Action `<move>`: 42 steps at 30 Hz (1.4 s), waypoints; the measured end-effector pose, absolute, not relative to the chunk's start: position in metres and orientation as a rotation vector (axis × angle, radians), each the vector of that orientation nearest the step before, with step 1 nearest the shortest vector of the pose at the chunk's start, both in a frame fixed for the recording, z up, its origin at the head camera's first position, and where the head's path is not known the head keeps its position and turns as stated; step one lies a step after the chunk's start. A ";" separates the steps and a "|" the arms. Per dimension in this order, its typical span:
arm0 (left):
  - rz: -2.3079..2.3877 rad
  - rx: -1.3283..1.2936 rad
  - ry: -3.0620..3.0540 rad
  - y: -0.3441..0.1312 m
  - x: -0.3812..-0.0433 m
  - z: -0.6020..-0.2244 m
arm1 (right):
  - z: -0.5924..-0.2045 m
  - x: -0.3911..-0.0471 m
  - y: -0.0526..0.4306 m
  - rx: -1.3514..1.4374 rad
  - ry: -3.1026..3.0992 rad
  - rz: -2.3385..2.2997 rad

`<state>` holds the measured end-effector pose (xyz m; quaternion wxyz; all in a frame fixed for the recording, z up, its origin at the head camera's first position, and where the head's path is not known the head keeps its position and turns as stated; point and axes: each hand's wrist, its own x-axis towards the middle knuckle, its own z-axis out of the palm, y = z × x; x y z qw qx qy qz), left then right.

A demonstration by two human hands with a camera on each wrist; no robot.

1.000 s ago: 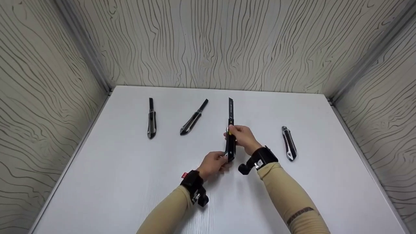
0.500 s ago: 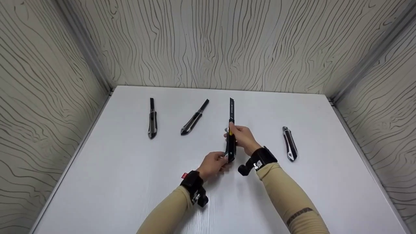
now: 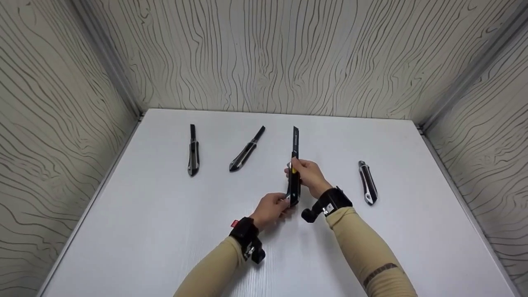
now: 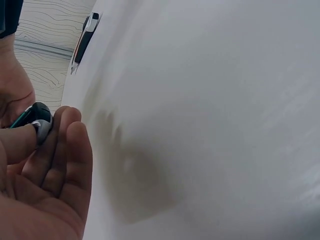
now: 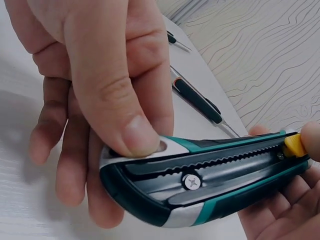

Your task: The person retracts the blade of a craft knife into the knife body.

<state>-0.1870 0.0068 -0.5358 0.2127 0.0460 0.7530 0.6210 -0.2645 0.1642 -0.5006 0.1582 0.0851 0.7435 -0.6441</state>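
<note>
Both hands hold one snap-off utility knife [image 3: 293, 187], black with teal and silver trim, its long dark blade [image 3: 295, 138] extended toward the back wall. My left hand [image 3: 270, 209] pinches the butt end; in the right wrist view its thumb [image 5: 142, 135] presses the silver corner beside a screw. My right hand [image 3: 311, 175] grips the front of the handle, thumb on the yellow slider [image 5: 294, 145]. In the left wrist view only the knife's butt [image 4: 42, 122] shows between thumb and fingers; the blade is hidden there.
On the white table [image 3: 165, 231] lie a utility knife [image 3: 193, 159] at far left, a slanted one [image 3: 243, 156] beside it, both with dark blades out, and a third [image 3: 368, 183] at right with no blade showing. Wood-grain panels [image 3: 264, 57] enclose the back and sides.
My right thumb has slid slightly forward along the handle, then a little back. The blade has turned slightly and its tip has shifted a little right. The left hand keeps its pinch.
</note>
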 end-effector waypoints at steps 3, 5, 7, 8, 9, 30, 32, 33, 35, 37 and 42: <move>1.720 0.125 2.094 0.006 -0.187 -0.535 | -0.500 -0.264 0.164 0.223 2.121 -1.843; 1.731 0.132 2.087 0.006 -0.187 -0.536 | -0.499 -0.264 0.163 0.216 2.122 -1.836; 1.751 0.132 2.070 0.007 -0.187 -0.537 | -0.499 -0.264 0.163 0.216 2.122 -1.830; 1.763 0.131 2.060 0.007 -0.187 -0.537 | -0.499 -0.264 0.163 0.216 2.121 -1.826; 1.768 0.133 2.057 0.007 -0.186 -0.537 | -0.499 -0.263 0.163 0.217 2.119 -1.824; 1.738 0.106 2.068 0.007 -0.189 -0.539 | -0.499 -0.264 0.164 0.203 2.090 -1.812; 1.739 0.106 2.066 0.007 -0.189 -0.539 | -0.499 -0.264 0.164 0.197 2.096 -1.811; 1.741 0.110 2.066 0.007 -0.189 -0.539 | -0.499 -0.264 0.164 0.197 2.098 -1.811; 1.750 0.118 2.061 0.006 -0.189 -0.540 | -0.500 -0.264 0.164 0.194 2.103 -1.808; 1.760 0.123 2.055 0.006 -0.189 -0.541 | -0.500 -0.264 0.164 0.192 2.105 -1.810; 1.767 0.115 2.048 0.006 -0.188 -0.541 | -0.499 -0.263 0.163 0.176 2.101 -1.823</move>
